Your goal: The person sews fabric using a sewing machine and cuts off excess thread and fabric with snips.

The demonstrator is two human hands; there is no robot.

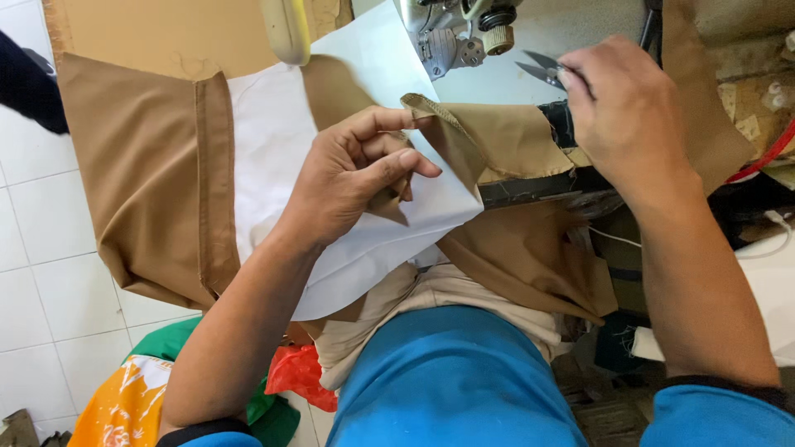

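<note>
Beside the sewing machine (pixel 451 37), left hand (pixel 352 178) pinching tan fabric (pixel 497 141), wrist bent.

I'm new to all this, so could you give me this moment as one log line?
left hand: pinches tan fabric over white fabric | right hand: holds thread snips | sewing machine: behind

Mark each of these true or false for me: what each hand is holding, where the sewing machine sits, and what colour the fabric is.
1. The right hand holds small thread snips. True.
2. The left hand pinches tan fabric against white lining. True.
3. The fabric is dark green. False: it is tan.
4. The sewing machine sits beside the left elbow. False: it is at the top, ahead of both hands.
</note>
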